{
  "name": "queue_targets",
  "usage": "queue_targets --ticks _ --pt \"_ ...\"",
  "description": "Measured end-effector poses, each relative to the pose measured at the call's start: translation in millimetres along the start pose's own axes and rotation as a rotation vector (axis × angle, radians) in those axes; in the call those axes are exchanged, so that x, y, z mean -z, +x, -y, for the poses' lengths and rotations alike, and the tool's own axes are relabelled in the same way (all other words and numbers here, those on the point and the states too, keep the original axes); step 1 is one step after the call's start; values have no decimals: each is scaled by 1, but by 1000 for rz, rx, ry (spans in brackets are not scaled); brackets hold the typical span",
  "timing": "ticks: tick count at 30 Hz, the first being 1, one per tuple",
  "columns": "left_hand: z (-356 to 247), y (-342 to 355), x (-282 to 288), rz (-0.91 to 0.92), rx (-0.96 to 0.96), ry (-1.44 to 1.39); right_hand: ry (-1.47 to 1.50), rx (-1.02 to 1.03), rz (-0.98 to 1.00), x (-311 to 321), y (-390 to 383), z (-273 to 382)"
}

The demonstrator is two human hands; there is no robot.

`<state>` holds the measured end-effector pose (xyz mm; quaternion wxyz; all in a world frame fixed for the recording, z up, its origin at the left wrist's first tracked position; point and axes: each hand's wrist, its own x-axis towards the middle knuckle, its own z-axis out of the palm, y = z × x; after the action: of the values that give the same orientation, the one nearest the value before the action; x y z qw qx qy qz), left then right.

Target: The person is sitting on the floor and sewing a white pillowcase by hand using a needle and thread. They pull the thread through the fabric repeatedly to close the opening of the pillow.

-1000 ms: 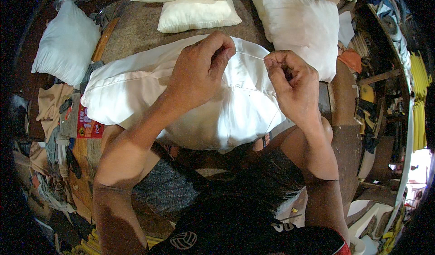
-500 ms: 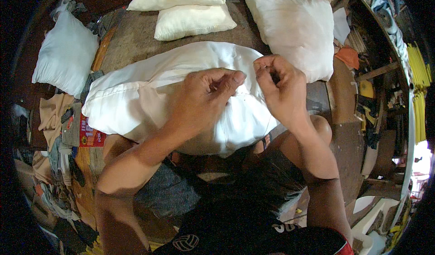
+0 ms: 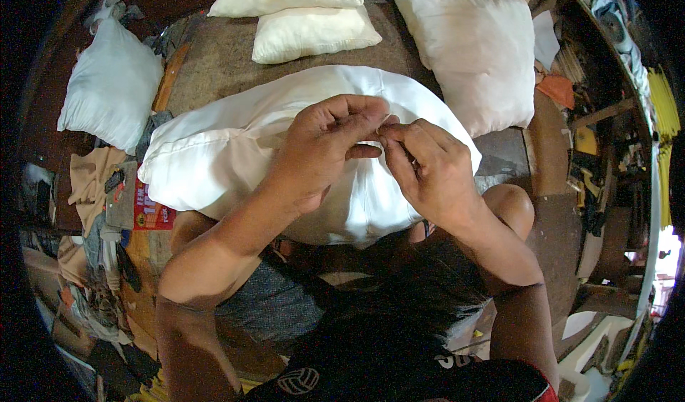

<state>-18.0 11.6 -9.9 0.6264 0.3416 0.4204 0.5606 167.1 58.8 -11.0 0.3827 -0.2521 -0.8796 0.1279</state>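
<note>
A large white pillow (image 3: 200, 166) with a seam along it lies across my lap. Over it, my left hand (image 3: 328, 145) pinches a fine thread (image 3: 382, 125) between thumb and finger. My right hand (image 3: 428, 170) meets it just to the right, its fingertips pressed together at the thread beside my left fingertips. Any needle is too small to make out.
Two stacked white pillows (image 3: 314, 36) lie ahead, two more (image 3: 478, 73) at the right, and another (image 3: 107, 88) at the left. Cloths (image 3: 93, 181) and a red printed item (image 3: 160, 216) lie left; a cluttered shelf (image 3: 599, 116) stands right.
My hands have come down from higher over the pillow and together; the stretch of thread seen taut between them a second ago is mostly gone from view, with fingertips now touching.
</note>
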Motion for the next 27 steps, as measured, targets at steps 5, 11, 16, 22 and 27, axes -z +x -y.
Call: queue_targets --ticks 5,11,16,22,27 --pt "6 2 2 -10 -157 81 -29 55 54 2 -3 0" --pt "-11 -2 -6 -91 -248 473 248 -51 -88 15 11 2" --pt "-22 -15 -22 -70 -174 587 388 -311 209 29 5 -5" --pt "-18 -18 -10 -15 -377 1021 148 7 67 23 8 -8" --pt "-15 -15 -8 21 -502 928 149 113 10 40 8 -18"
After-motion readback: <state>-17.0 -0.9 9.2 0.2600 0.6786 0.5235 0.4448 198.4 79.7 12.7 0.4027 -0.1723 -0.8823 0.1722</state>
